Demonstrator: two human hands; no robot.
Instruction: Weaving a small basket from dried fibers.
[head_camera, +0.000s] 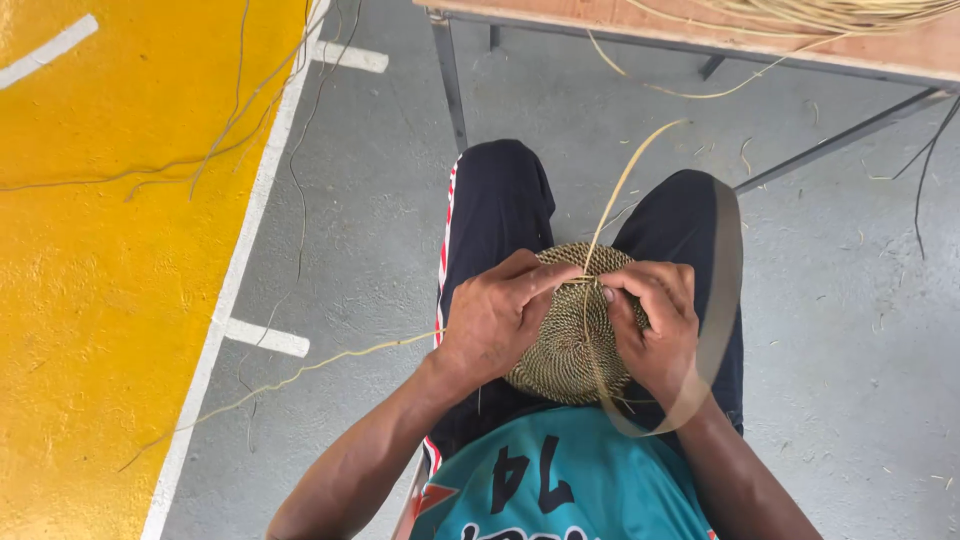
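A round woven disc (570, 345) of tan fibre rests on my lap, over dark trousers. My left hand (498, 315) grips the disc's left edge, thumb and fingers pinching at its upper rim. My right hand (655, 320) holds the right edge and pinches a thin pale strand (625, 180) that rises from the rim and curves up to the right. Both sets of fingertips meet at the top of the disc. A wide flat grey strip (722, 290) loops from my right knee around under my right wrist.
A wooden table (900, 50) on a metal frame (450, 85) stands ahead, with a bundle of pale fibres (840, 12) on it. Loose strands (300, 370) trail across the grey floor to the left. A yellow painted area (100, 250) with white lines lies at far left.
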